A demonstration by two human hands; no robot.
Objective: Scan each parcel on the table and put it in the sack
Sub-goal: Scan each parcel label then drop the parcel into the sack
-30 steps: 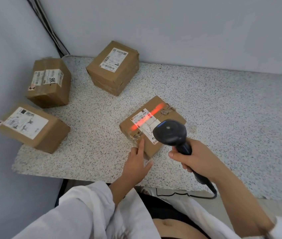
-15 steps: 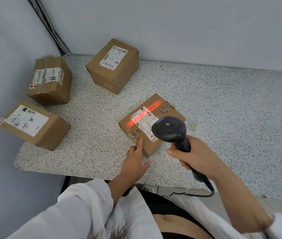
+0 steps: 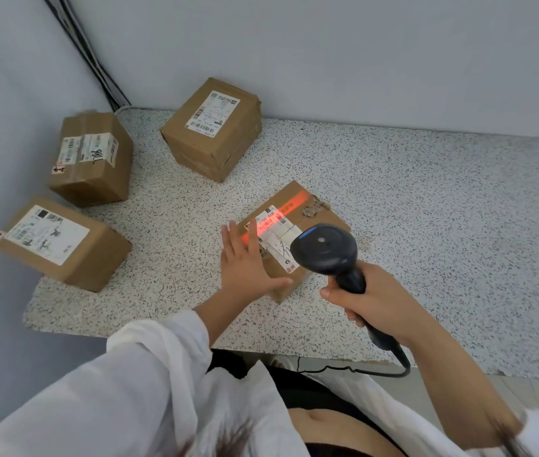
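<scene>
A flat brown parcel with a white label lies in the middle of the speckled table. A red scan line crosses its label and my fingers. My right hand grips a black barcode scanner just above the parcel's near right corner. My left hand lies flat with straight fingers over the parcel's near left corner. Three more labelled parcels stand at the back, far left and near left. No sack is in view.
The scanner's black cable hangs below the table's front edge. Grey walls close in the back and left sides. Black cables run down the back left corner. The near left parcel overhangs the table's left edge.
My left hand has slid forward from the parcel's near edge onto its top, fingers now spread flat. The scanner and its red line have stayed over the label.
</scene>
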